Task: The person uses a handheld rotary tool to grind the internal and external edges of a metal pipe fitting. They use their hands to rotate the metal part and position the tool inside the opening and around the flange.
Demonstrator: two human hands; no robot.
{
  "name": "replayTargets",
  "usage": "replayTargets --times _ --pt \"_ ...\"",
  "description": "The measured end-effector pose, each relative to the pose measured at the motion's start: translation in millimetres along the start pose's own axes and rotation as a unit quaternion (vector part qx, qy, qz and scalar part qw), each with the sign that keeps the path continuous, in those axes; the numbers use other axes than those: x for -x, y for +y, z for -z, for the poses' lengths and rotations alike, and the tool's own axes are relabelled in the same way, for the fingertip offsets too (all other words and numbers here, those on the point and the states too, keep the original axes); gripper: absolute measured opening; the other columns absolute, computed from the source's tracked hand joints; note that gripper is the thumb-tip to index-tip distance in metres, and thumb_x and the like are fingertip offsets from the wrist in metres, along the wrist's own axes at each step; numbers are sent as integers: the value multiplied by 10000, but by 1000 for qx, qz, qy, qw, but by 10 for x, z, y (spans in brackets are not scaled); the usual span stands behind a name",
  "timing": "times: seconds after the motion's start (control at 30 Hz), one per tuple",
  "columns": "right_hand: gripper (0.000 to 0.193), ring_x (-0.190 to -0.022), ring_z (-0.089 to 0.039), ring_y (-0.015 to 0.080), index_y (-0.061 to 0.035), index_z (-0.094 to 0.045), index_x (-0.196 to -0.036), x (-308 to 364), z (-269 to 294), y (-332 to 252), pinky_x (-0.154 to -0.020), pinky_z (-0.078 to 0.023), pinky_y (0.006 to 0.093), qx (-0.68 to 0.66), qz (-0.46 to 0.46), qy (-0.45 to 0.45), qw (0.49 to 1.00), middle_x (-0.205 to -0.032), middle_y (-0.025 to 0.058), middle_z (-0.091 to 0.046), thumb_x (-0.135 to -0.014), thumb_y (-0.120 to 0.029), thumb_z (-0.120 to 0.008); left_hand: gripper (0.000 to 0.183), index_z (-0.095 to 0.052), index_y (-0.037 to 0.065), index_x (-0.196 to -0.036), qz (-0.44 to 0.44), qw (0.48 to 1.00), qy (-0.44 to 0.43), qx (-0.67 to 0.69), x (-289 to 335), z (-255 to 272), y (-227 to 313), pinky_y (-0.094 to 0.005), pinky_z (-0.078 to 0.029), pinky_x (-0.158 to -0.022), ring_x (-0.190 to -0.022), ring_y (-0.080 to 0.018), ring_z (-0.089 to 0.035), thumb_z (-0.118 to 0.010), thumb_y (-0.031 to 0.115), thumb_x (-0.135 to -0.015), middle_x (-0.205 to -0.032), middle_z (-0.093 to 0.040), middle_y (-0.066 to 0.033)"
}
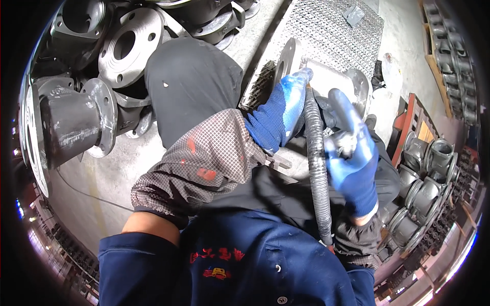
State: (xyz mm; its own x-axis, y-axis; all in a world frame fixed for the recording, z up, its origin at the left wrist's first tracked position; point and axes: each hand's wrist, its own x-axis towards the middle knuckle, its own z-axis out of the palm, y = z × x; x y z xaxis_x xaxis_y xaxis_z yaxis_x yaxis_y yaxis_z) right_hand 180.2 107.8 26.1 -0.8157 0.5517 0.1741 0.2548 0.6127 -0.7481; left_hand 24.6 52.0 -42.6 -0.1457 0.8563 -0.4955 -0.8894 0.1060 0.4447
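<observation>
My left hand, in a blue coated glove, reaches over a flanged metal pipe fitting. Its fingers close at the top end of a black ribbed hose; whatever joins the hose there is mostly hidden by the hand. The hose runs down across my lap toward my right forearm. Right of it, my right hand, in a matching glove, is raised with one finger stretched out and the thumb apart. A worn silvery patch shows on that glove, a little blurred. The fitting rests on a textured metal grate.
Large flanged pipe castings crowd the floor at left, beside my knee. A small grey block lies on the grate. At right stand an orange-edged crate and several more castings. A thin cable trails across the floor.
</observation>
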Motion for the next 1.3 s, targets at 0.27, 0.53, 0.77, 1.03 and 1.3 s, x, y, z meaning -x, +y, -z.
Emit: replayTargets --times 0.27,0.53,0.77,1.03,1.3 --pt "465 -662 -634 220 -112 -664 -1154 -348 -134 -357 -590 -507 308 307 33 -27 951 -782 99 -644 -714 -187 -796 333 -552 39 -1095 70 997 4 -20 94 8 40 -328 -493 -818 -851 -165 -570 -397 320 -1009 -980 -590 -64" --pt "183 -699 -686 198 9 -674 -995 -1014 99 -322 -625 -546 264 184 22 -93 978 -843 136 -696 -825 -51 -640 652 -563 -42 -1071 12 990 -140 16 102 116 -262 -402 -563 -673 -762 -292 -663 -269 535 -998 -970 -653 -204" --pt "212 -689 -668 178 -2 -655 -1005 -161 162 -437 -622 -524 288 82 -35 11 996 -866 140 -701 -794 -9 -645 503 -494 -2 -1209 7 990 -136 -32 334 204 -225 -352 -562 -812 -938 -224 -646 -241 399 -1042 -1056 -614 -158" --pt "366 -771 -688 298 22 -563 -1082 739 -200 -287 -640 -554 335 36 27 144 989 -1009 231 -670 -748 9 -711 577 -462 -106 -1257 113 986 -114 -36 215 332 -665 -438 -446 -1013 -1132 -319 -570 -409 405 -997 -1193 -575 -237" --pt "565 -736 -662 290 -14 -560 -1279 1074 -140 -189 -662 -528 362 56 -72 122 988 -898 160 -658 -741 -58 -728 407 -508 -24 -1167 80 961 -196 -177 183 -143 -666 -377 -541 -851 -933 -259 -649 -398 339 -1019 -1084 -632 -226"
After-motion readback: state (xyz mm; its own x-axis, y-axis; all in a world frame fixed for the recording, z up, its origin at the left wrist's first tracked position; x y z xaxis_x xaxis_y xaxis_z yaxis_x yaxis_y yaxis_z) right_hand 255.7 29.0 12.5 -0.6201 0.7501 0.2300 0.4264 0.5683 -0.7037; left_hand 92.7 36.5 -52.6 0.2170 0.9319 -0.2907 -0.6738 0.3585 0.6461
